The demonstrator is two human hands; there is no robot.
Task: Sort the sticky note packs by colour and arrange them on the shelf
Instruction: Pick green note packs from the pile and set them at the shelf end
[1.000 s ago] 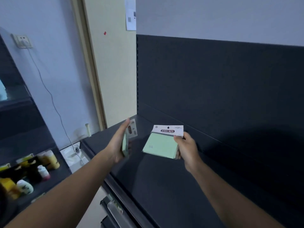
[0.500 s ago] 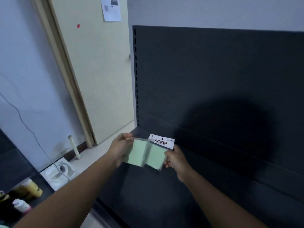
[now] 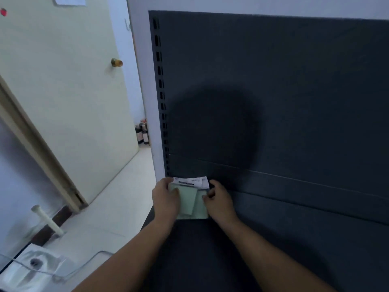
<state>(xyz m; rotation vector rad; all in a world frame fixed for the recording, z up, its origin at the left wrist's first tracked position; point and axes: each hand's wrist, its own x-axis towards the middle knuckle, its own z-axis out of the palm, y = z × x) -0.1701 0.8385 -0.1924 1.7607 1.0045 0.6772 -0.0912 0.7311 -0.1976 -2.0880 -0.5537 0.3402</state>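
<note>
1. Back panel, dark: is rising from the rear edge of the shelf; a round shadow is falling across it.
2. Shelf, dark, flat: is running along the foot of the panel.
3. Door, cream: is standing open, left of the shelf; a brass knob is showing near its edge.
4. Slotted upright: is standing at the shelf's rear left corner.
5. Left hand: is reaching to the shelf's rear left corner, its fingers curling over the left edge of the packs and its thumb pressing on the top green face.
6. Right hand: is reaching to the same corner, just right of the packs, its fingers curling in against their right edge.
7. Green sticky note packs, two, overlapping: are lying between both hands at the shelf's rear left corner, white header cards pointing toward the panel. Whether they are resting on the shelf cannot be told.
8. Bottles, dark: are standing on the floor beyond the shelf's left end.
</note>
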